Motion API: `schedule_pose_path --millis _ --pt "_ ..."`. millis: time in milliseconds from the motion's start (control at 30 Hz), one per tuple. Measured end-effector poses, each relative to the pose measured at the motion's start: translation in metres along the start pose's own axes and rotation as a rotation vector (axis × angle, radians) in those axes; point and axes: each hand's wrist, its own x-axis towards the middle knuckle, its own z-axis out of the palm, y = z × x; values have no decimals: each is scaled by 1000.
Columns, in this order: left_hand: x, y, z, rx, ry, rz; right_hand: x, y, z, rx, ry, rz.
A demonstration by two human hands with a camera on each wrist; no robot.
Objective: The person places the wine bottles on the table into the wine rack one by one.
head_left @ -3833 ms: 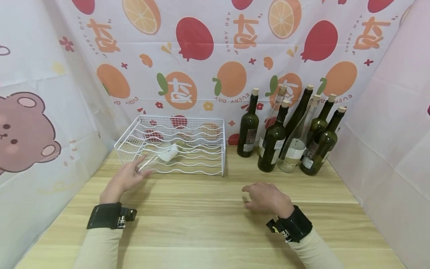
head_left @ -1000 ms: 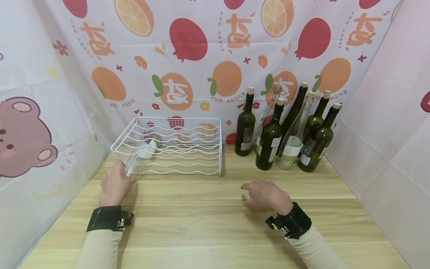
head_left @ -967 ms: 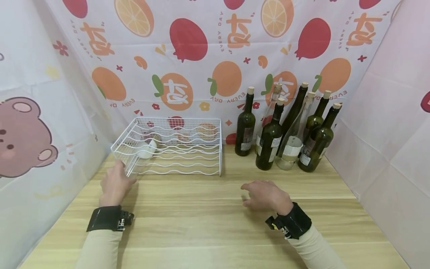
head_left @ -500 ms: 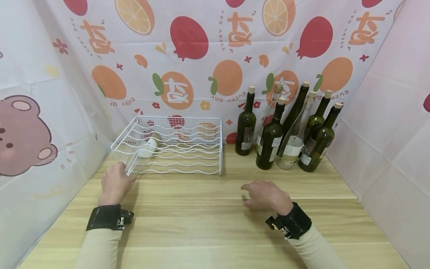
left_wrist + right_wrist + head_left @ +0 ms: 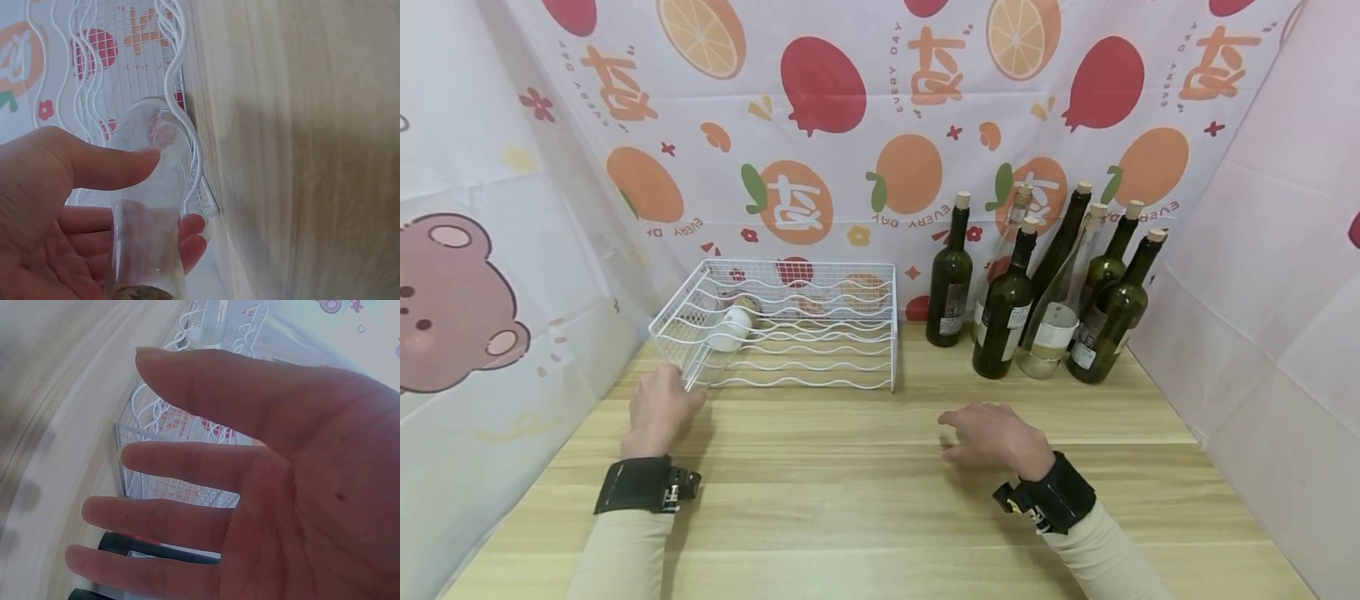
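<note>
A clear glass bottle with a white label lies on its side at the left end of the white wire wine rack. My left hand holds its neck at the rack's front left corner. In the left wrist view, the thumb lies over the clear bottle neck and the fingers curl beneath it; a cork shows at the lower edge. My right hand hovers over the table, fingers spread and relaxed in the right wrist view, touching nothing.
Several corked bottles stand upright at the back right, among them a dark green bottle and a clear bottle. A fruit-print cloth hangs behind the wooden table; white cloth walls flank both sides.
Since the earliest frame, my left hand and the bottle have shifted left into the rack's left end. Over the last second the bottle's label has turned slightly. My right hand stays put.
</note>
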Motion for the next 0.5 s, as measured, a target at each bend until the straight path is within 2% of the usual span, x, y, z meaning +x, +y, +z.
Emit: schedule_pose_path --millis 400,500 --pt "2 -2 1 -10 -27 -44 2 2 1 -8 -3 -19" --pt "2 -3 3 -16 -32 -38 2 2 2 -4 -1 -24"
